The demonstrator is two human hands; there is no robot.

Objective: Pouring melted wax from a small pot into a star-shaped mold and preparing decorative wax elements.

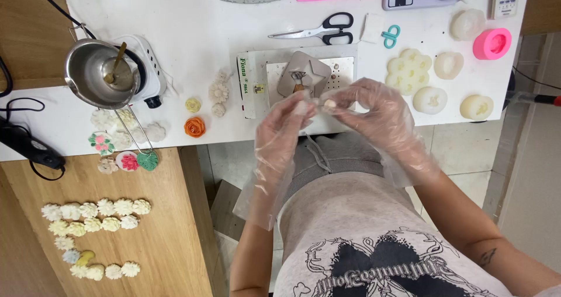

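Head view: both gloved hands, left hand (286,118) and right hand (374,107), pinch one small pale piece (329,104) over the table (193,34), many finished flowers (96,215) already laid out.

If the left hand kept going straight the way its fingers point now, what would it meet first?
The left hand points up-right toward the right hand. It would likely meet the small pale piece pinched between both hands first, then the right hand's fingers. Depth is unclear.

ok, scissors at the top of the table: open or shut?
Open. The black-handled scissors lie flat on the white table with their two finger loops apart and the blades slightly parted.
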